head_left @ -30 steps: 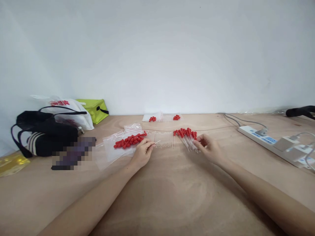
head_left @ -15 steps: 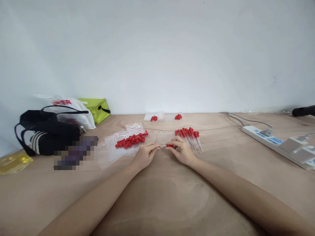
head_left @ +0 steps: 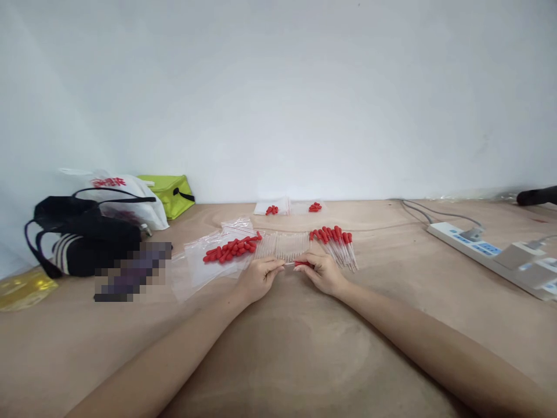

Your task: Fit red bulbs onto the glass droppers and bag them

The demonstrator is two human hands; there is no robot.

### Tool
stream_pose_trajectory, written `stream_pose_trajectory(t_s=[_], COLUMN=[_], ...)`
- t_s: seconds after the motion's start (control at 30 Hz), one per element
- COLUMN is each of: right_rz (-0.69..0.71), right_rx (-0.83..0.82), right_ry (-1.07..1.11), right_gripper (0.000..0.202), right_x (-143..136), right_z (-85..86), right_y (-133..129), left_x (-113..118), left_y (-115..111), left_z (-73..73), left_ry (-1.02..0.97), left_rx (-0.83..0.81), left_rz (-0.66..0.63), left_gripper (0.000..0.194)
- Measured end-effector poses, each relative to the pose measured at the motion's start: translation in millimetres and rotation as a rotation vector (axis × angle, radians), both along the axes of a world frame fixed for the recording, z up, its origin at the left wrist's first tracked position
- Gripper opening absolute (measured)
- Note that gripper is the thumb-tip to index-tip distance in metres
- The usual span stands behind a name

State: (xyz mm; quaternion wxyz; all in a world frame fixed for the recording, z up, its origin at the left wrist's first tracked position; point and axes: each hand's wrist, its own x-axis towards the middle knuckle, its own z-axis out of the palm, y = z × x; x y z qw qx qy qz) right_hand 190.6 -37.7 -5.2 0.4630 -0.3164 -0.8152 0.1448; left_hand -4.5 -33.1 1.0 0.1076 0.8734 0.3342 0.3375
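Between finger and thumb, my left hand [head_left: 260, 277] pinches a thin clear glass dropper tube [head_left: 289, 265]. My right hand [head_left: 324, 271] is closed on a red rubber bulb [head_left: 301, 263] at the tube's right end; the fingers hide part of the bulb. Behind my hands lies a row of bare glass tubes [head_left: 282, 245]. To their left, a heap of red rubber bulbs [head_left: 230, 249] rests on clear zip bags [head_left: 198, 270]. On the right, several droppers with red bulbs fitted [head_left: 339, 244] lie side by side, bulbs pointing away from me.
Two small bags with red bulbs [head_left: 272, 210] lie by the wall. A black bag [head_left: 96, 244], a white plastic bag [head_left: 134, 197], a lime-green case [head_left: 169, 194] and a yellow pouch [head_left: 28, 290] are on the left. A power strip [head_left: 487, 252] with cables lies on the right.
Both hands have stayed at nearly the same place, with slight shifts of the fingers. My right fingers have come down a little over the bulb, still against the tube's end.
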Motion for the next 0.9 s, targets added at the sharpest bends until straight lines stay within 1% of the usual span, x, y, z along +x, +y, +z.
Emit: stream_pose_trajectory(t_s=[0.17,0.3,0.43,0.53,0.67,0.8,0.9], right_rz=[0.031,0.048,0.019,0.006,0.001,0.017,0.059], right_rx=[0.021,0.064,0.132,0.151,0.153,0.136,0.077], right_ry=[-0.055,-0.153,-0.245,-0.281,-0.297,-0.301,-0.230], right_gripper=[0.018,0.015,0.015,0.017,0.019,0.020,0.020], right_x=[0.3,1.4,2.5,1.6,-0.6,-1.1,-3.0], right_z=[0.3,-1.4,-3.8,-4.2,-2.9,-0.8,0.6], right_y=[-1.5,-2.3,-2.2,-2.2,-2.8,-3.1,-2.9], left_x=[-1.8,-2.3,-1.3,0.3,1.9,1.7,3.1], left_y=[-1.8,-4.4,-6.9,-7.8,-8.3,-8.9,-9.3], left_z=[-0.1,-0.2,-1.4,-2.0,-1.8,-1.6,-0.1], left_ry=[0.066,0.127,0.162,0.153,0.137,0.156,0.137], left_rx=[0.059,0.116,0.173,0.199,0.200,0.175,0.124], left_rz=[-0.019,-0.040,-0.035,-0.038,-0.054,-0.044,-0.043], left_gripper=[0.022,0.023,0.024,0.024,0.024,0.025,0.025])
